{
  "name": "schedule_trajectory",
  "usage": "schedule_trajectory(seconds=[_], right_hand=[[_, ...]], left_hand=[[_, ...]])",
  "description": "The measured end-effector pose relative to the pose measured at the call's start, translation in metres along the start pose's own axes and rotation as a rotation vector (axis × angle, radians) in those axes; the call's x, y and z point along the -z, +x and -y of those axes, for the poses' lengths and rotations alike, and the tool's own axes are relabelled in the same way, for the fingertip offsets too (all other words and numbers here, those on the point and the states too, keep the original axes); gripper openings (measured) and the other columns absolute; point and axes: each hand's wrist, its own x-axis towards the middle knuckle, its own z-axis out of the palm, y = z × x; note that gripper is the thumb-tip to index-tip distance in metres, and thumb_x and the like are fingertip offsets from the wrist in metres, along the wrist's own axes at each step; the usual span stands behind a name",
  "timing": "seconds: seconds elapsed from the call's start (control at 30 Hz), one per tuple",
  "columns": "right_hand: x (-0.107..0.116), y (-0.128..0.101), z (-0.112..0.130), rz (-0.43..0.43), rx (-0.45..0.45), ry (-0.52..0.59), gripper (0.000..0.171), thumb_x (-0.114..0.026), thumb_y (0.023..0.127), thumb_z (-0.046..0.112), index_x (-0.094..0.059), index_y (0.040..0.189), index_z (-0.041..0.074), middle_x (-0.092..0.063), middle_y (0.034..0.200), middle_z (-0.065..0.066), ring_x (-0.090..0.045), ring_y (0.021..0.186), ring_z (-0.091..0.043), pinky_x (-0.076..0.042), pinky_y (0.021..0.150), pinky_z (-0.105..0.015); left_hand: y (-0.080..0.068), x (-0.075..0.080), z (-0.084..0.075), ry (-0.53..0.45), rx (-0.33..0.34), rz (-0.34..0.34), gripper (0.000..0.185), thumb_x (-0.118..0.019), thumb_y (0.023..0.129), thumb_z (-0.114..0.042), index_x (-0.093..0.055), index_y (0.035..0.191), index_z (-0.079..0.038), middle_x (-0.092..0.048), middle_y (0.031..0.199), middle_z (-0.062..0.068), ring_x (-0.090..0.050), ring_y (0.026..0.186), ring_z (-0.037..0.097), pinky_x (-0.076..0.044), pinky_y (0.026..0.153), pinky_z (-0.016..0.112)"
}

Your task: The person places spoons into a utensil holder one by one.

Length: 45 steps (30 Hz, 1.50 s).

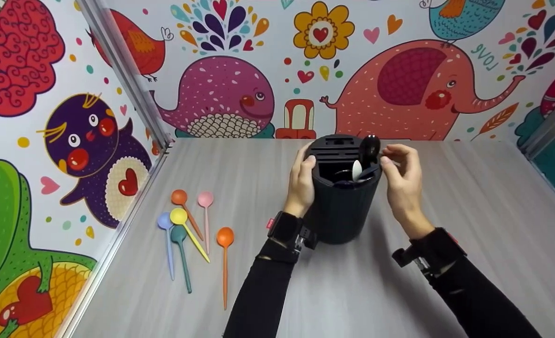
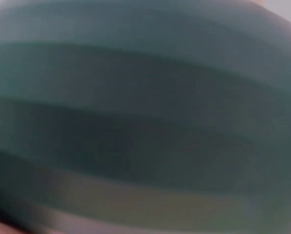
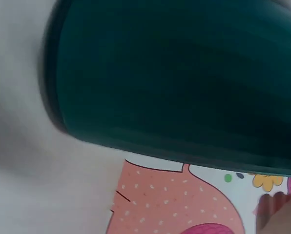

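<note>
Gripping the dark ribbed holder [image 1: 342, 206] from its left side, the left hand [image 1: 301, 185] has its fingers curled round the upper wall, fingertips at the rim and the thumb out of sight behind the pot. The holder stands upright on the grey table [image 1: 470, 244], about midway between the two hands and near the back wall. Just right of the rim, the right hand [image 1: 403, 180] hovers with its fingers bent, thumb and forefinger close together beside the black spoon [image 1: 369, 149] whose bowl rises above the holder's edge; whether those fingers actually pinch its handle or only touch it cannot be told from the head view. A white spoon [image 1: 356, 170] leans inside the open compartment, between the two sets of fingertips, and the slotted part of the top lies beyond them, toward the wall. Both wrist views are filled by the holder's blurred teal-dark side [image 2: 145, 117] [image 3: 184, 83], so they add nothing about the fingers, though a bit of the patterned wall shows below it in the right one. Well left of the left hand's fingers, six plastic spoons lie loose on the table: orange-brown [image 1: 180, 197], pink [image 1: 205, 199], yellow [image 1: 179, 216], pale blue [image 1: 164, 220], teal [image 1: 178, 234] and orange [image 1: 225, 237].
</note>
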Motion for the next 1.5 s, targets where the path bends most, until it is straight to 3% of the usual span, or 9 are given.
schedule_trajectory(seconds=[0.13, 0.33, 0.53, 0.63, 0.9, 1.17, 1.5], right_hand=[[-0.008, 0.001, 0.002, 0.004, -0.119, 0.05, 0.026, -0.053, 0.098, 0.003, -0.061, 0.122, -0.004, -0.062, 0.114, -0.007, -0.056, 0.109, -0.019, -0.043, 0.093, -0.025], [-0.019, 0.002, 0.002, 0.006, -0.22, 0.108, 0.036, -0.046, 0.098, 0.005, -0.061, 0.129, -0.006, -0.065, 0.118, -0.006, -0.057, 0.11, -0.018, -0.043, 0.094, -0.025], [-0.024, 0.004, -0.001, 0.031, -0.322, 0.168, 0.038, -0.046, 0.101, 0.013, -0.064, 0.132, 0.001, -0.065, 0.118, -0.002, -0.056, 0.109, -0.015, -0.043, 0.096, -0.024], [-0.022, 0.004, -0.005, 0.039, -0.312, 0.174, 0.037, -0.044, 0.102, 0.015, -0.066, 0.129, 0.002, -0.067, 0.113, 0.0, -0.056, 0.107, -0.015, -0.043, 0.096, -0.024], [-0.024, 0.003, -0.017, -0.016, -0.184, 0.151, 0.035, -0.042, 0.098, 0.01, -0.072, 0.114, 0.003, -0.069, 0.102, -0.002, -0.057, 0.1, -0.018, -0.043, 0.091, -0.026], [-0.028, 0.005, -0.018, -0.062, -0.179, 0.186, 0.034, -0.042, 0.095, 0.007, -0.074, 0.106, 0.004, -0.069, 0.094, -0.002, -0.058, 0.091, -0.017, -0.045, 0.084, -0.027], [-0.028, 0.003, -0.02, -0.072, -0.192, 0.146, 0.034, -0.041, 0.094, 0.009, -0.074, 0.102, 0.005, -0.068, 0.092, -0.002, -0.058, 0.088, -0.017, -0.045, 0.082, -0.027]], left_hand=[[0.0, 0.0, 0.0, 0.005, 0.009, 0.002, 0.057, -0.031, 0.1, -0.026, -0.048, 0.145, 0.005, -0.053, 0.146, 0.019, -0.047, 0.137, 0.027, -0.034, 0.115, 0.036], [0.0, 0.0, -0.001, 0.014, 0.006, 0.002, 0.057, -0.032, 0.1, -0.026, -0.048, 0.145, 0.005, -0.053, 0.146, 0.019, -0.047, 0.138, 0.028, -0.033, 0.115, 0.036], [-0.001, 0.0, -0.001, 0.017, 0.01, 0.002, 0.057, -0.032, 0.1, -0.026, -0.048, 0.144, 0.005, -0.054, 0.145, 0.019, -0.047, 0.137, 0.028, -0.034, 0.115, 0.036], [-0.001, -0.002, -0.001, 0.006, 0.009, 0.005, 0.057, -0.032, 0.099, -0.026, -0.048, 0.144, 0.005, -0.054, 0.145, 0.019, -0.047, 0.137, 0.027, -0.034, 0.115, 0.036], [-0.001, -0.003, 0.0, 0.004, -0.001, 0.005, 0.057, -0.031, 0.099, -0.026, -0.049, 0.144, 0.005, -0.054, 0.145, 0.02, -0.047, 0.137, 0.027, -0.034, 0.115, 0.035], [0.001, -0.003, -0.001, 0.012, -0.008, -0.008, 0.056, -0.031, 0.1, -0.026, -0.049, 0.144, 0.005, -0.054, 0.145, 0.019, -0.048, 0.136, 0.026, -0.034, 0.115, 0.034], [0.0, -0.004, 0.0, 0.011, -0.013, -0.015, 0.057, -0.032, 0.099, -0.027, -0.05, 0.143, 0.005, -0.055, 0.144, 0.02, -0.049, 0.135, 0.026, -0.034, 0.115, 0.034]])
